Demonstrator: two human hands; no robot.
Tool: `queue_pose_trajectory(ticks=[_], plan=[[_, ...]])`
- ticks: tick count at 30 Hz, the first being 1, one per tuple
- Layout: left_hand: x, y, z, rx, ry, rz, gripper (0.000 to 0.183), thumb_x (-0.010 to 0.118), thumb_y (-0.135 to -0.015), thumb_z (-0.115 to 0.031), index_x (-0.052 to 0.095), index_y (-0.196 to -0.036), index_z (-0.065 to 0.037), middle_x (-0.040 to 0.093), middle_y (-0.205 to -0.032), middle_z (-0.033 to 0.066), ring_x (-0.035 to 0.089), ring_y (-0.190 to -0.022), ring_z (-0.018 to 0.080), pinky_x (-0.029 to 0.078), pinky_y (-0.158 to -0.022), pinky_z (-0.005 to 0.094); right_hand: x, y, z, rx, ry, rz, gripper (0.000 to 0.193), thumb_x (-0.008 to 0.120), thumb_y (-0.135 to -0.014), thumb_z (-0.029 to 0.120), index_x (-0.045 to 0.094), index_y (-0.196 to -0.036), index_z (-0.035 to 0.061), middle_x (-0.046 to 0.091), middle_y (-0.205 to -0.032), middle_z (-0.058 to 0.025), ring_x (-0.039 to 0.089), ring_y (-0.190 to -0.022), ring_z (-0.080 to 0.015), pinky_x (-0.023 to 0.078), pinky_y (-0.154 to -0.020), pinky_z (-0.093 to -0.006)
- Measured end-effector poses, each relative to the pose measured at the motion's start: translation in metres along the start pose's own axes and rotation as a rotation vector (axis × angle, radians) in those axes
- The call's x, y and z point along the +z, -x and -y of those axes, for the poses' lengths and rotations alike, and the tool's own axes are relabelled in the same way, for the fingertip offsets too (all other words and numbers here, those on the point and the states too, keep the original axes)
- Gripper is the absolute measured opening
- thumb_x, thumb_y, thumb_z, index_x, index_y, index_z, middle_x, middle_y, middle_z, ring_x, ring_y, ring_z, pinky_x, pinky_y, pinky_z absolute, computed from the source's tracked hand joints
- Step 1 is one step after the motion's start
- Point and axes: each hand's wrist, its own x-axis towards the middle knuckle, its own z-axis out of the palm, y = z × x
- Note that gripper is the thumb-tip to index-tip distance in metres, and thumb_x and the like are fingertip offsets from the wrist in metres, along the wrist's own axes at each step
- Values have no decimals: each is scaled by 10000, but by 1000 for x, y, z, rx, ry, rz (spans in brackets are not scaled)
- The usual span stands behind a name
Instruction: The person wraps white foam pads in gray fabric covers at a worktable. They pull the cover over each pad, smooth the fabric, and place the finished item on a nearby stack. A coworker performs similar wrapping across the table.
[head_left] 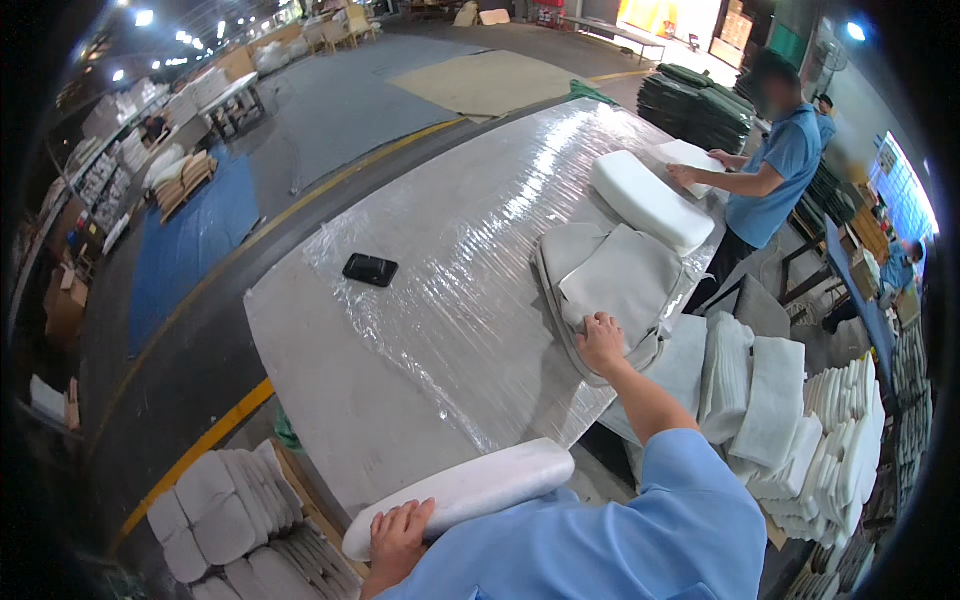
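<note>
My left hand (399, 536) holds one end of a long white foam cushion (490, 483), its fingers bent over the top. The cushion lies along the near table edge, close against my body. Reaching forward to the right, my right hand (602, 343) has its fingers curled on a grey fabric cover (612, 275), one of a stack of covers. The fingertips hide how much cloth is pinched. Beyond the stack sits another white foam cushion (652, 202).
Clear plastic film covers much of the table (330, 360); a black phone (370, 269) lies on it. Across the table a co-worker (775, 165) handles a white piece (690, 165). White padding stacks (770, 400) stand at right, grey cushion pieces (225, 505) at lower left.
</note>
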Motion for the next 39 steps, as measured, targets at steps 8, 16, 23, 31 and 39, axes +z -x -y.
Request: queue_pose_trajectory(ticks=[8, 16, 23, 31, 39], plan=[[-43, -12, 3, 40, 308, 199, 622, 747, -916, -252, 548, -1480, -82, 635, -1397, 188, 604, -1291, 387, 469, -1095, 448, -80, -29, -4, -156, -146, -206, 175, 653, -952, 199, 778, -1034, 107, 735, -1148, -82, 658, -1122, -334, 520, -934, -492], [-107, -68, -55, 59, 449, -190, 541, 713, -958, -160, 557, -1460, -31, 629, -1410, 214, 587, -1324, 407, 500, -1080, 440, -214, 21, 87, -703, -473, 142, 199, 705, -911, 76, 752, -1095, 15, 749, -1044, -147, 729, -914, -363, 588, -805, -438], [-128, -109, -74, 249, 358, -509, 535, 771, -903, -109, 595, -1405, -54, 677, -1308, 175, 616, -1283, 375, 498, -1072, 439, -246, 64, 145, -957, -655, 390, 214, 710, -932, 62, 729, -1133, -11, 726, -963, -151, 723, -870, -344, 573, -751, -431], [-121, -91, -45, 90, 551, -274, 291, 812, -871, -100, 664, -1106, -13, 672, -923, 88, 670, -889, 216, 537, -812, 372, -232, 69, 174, -956, -775, 508, 206, 687, -979, 92, 723, -1149, -19, 700, -920, -167, 695, -804, -337, 554, -713, -415], [-106, -83, -33, -10, 1070, 80, 235, 769, -952, -132, 708, -1129, 10, 653, -910, -31, 564, -873, 69, 476, -760, 262, -224, 65, 190, -926, -755, 535, 206, 677, -998, 132, 733, -1130, -17, 701, -904, -153, 712, -805, -312, 544, -693, -396]])
